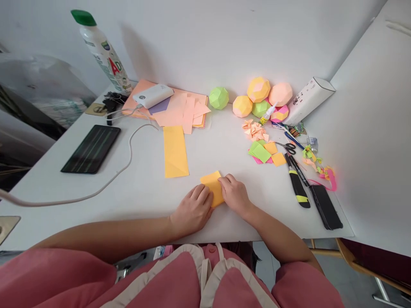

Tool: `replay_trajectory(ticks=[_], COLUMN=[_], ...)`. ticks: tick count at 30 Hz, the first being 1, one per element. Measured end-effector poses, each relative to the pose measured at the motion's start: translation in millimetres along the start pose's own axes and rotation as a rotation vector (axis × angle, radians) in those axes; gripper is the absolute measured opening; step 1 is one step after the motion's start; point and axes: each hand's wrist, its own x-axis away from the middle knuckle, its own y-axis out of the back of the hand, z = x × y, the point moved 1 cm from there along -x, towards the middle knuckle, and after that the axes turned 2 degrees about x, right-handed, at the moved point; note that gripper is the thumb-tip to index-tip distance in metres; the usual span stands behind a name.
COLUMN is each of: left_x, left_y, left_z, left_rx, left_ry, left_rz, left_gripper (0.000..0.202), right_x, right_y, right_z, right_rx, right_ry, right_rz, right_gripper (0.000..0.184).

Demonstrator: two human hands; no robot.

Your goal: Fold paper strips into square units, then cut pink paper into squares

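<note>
A folded piece of yellow-orange paper lies near the table's front edge, between both hands. My left hand presses its left and lower side with bent fingers, covering part of it. At the right edge, the fingertips of my right hand pinch the paper. Farther back and to the left rests a longer yellow-orange paper strip with creases at its lower end.
Left: a phone, white cable, power bank on peach paper sheets, and spray bottle. Right: several faceted paper balls, small paper squares, scissors, utility knife, black case and white box.
</note>
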Motion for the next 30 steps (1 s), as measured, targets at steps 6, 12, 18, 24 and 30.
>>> replay_trajectory(ticks=[6, 12, 18, 24, 30], left_x=[-1.2, -4.2, -4.4, -3.4, -3.2], left_y=[-4.6, -3.5, -4.8, -6.1, -5.1], left_z=[2.6, 4.7, 4.5, 5.1, 5.3], left_rx=[-0.004, 0.007, 0.015, 0.103, 0.117], left_ry=[-0.055, -0.042, -0.024, 0.0, 0.003], left_rz=[-0.01, -0.05, -0.057, -0.03, -0.021], left_gripper=[0.02, 0.021, 0.023, 0.028, 0.032], right_x=[4.3, 5.6, 5.2, 4.8, 4.9], right_y=[2.9, 6.0, 10.0, 13.2, 14.1], right_z=[-1.0, -1.2, -0.5, 0.5, 1.3], right_rx=[0.046, 0.029, -0.001, 0.027, 0.029], right_ry=[0.053, 0.093, 0.1, 0.098, 0.094], right_rz=[-0.043, -0.078, -0.079, -0.06, -0.078], right_gripper=[0.027, 0.03, 0.029, 0.032, 0.033])
